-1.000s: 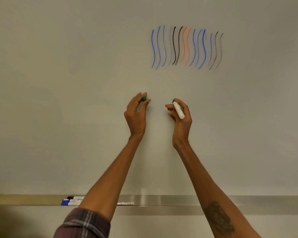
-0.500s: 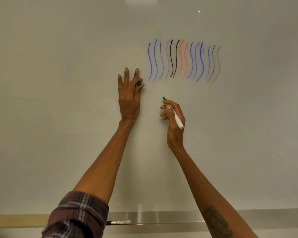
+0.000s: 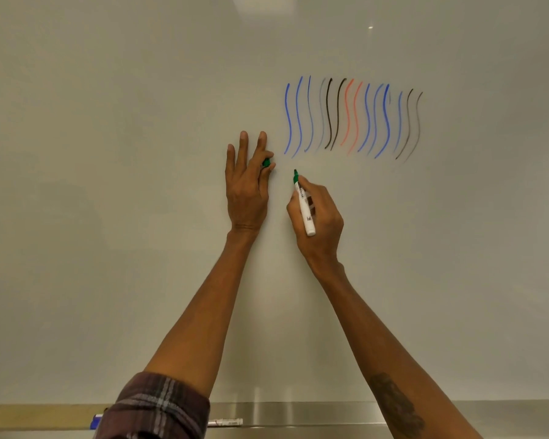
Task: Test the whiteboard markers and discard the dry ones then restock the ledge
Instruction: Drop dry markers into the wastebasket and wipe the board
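Gripping the uncapped green marker, the right hand should press its tip squarely onto the whiteboard; the left hand pinches the green cap.

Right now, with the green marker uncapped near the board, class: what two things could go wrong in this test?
The left hand pinches the green cap between thumb and one finger only; it could slip and fall. The green marker in the right hand has its tip just below the test strokes; a new line might overlap the blue ones and be hard to judge.
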`<state>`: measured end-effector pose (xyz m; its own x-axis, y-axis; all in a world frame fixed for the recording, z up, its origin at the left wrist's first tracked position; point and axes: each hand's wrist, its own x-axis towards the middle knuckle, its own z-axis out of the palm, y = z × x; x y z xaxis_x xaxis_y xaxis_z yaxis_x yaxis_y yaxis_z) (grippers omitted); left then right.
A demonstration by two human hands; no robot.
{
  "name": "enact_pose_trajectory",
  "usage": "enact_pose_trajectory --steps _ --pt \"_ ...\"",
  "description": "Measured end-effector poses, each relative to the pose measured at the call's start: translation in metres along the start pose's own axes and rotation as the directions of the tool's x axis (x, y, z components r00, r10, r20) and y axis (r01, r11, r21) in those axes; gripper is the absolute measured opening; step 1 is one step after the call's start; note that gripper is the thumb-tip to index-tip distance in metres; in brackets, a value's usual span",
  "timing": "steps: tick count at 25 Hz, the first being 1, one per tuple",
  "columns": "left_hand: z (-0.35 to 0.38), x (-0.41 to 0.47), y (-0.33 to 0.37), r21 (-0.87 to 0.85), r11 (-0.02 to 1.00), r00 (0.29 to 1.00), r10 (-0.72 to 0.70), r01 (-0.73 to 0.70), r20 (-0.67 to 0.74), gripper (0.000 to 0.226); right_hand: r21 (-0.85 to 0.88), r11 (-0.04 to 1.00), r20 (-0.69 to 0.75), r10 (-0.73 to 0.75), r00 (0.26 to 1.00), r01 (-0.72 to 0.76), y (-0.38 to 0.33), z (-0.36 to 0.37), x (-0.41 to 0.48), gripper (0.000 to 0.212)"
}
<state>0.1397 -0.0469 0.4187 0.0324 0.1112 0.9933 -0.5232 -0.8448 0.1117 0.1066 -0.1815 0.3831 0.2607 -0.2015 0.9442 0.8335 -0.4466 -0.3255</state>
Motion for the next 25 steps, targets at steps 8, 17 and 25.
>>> enact_pose_trajectory --steps 8,17,25 --pt "0.001 -0.001 -0.002 -0.007 1.0 1.0 0.0 0.0 0.006 0.034 0.016 0.987 -0.071 0.161 0.984 -0.16 -0.001 -0.014 -0.018 0.017" --pt "-0.005 -0.002 0.001 -0.051 0.997 0.999 -0.049 0.05 0.024 0.036 -0.141 0.988 -0.03 0.056 0.998 -0.06 0.006 -0.026 -0.033 0.019" --pt "-0.036 -0.037 0.034 -0.282 0.856 0.901 -0.406 0.434 0.153 0.034 0.434 0.555 0.362 0.614 0.701 -0.71 -0.008 -0.051 -0.066 0.019"
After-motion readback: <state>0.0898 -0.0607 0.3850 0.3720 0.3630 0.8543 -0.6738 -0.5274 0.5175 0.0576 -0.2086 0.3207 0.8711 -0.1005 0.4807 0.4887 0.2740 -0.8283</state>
